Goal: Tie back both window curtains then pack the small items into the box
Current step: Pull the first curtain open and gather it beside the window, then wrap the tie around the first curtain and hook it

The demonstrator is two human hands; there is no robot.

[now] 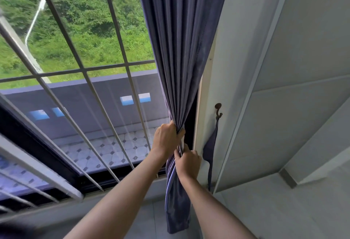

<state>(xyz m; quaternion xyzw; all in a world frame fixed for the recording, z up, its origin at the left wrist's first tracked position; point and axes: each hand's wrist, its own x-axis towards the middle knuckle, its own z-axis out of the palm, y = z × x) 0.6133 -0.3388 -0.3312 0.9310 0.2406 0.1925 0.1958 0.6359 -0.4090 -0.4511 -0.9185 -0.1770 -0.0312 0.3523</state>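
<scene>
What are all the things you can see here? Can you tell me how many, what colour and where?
curtain: one, blue-purple, hanging at the window's right edge, bunched together low down
tie-back strap: one, blue-purple, hanging from the hook, right of the curtain
hook: one, dark brown, on the white frame beside the curtain
window bars: several, grey, crossing the window
wall panels: pale grey-white, on the right
bushes: green, outside, beyond the bars
tiled ledge: one, white with dark diamonds, outside below the window
left hand: one, its grip round the gathered curtain
right hand: one, its grip on the curtain just below the left hand
</scene>
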